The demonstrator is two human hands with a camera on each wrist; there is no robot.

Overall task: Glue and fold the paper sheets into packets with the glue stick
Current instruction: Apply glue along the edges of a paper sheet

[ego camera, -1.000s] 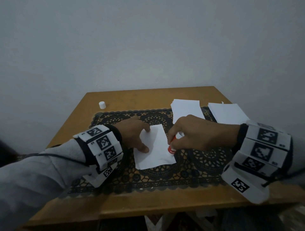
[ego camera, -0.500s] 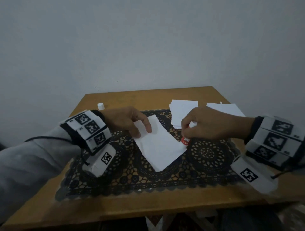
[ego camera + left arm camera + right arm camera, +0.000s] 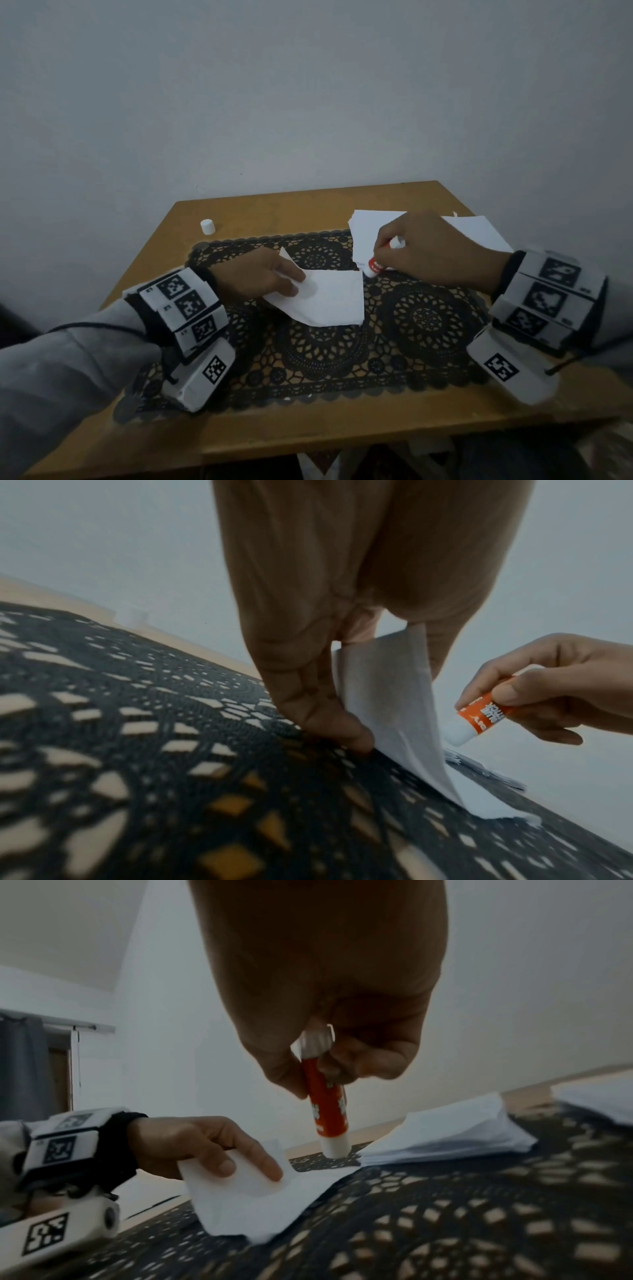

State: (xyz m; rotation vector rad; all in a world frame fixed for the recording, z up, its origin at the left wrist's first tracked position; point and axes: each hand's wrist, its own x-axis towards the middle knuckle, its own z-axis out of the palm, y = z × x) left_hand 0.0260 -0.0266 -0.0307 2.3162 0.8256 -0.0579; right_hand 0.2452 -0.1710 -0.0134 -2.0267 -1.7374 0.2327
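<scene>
A white paper sheet (image 3: pixel 329 298) lies on the black lace mat (image 3: pixel 424 318) at the table's middle, its left part lifted off the mat. My left hand (image 3: pixel 270 277) pinches that raised left edge; the left wrist view shows the sheet (image 3: pixel 387 702) held up between fingers and thumb. My right hand (image 3: pixel 421 250) grips the red glue stick (image 3: pixel 376 265) tip down, just right of the sheet's far corner. In the right wrist view the glue stick (image 3: pixel 327 1107) has its white tip close over the mat beside the paper stack (image 3: pixel 455 1137).
A stack of white sheets (image 3: pixel 370 226) and a second pile (image 3: pixel 479 229) lie at the back right of the wooden table (image 3: pixel 308 435). The white glue cap (image 3: pixel 207 226) stands at the back left. A grey wall rises behind.
The sheet has turned and slid right, and my left hand has lifted its left edge. My right hand carried the glue stick off the sheet, up and right toward the stack.
</scene>
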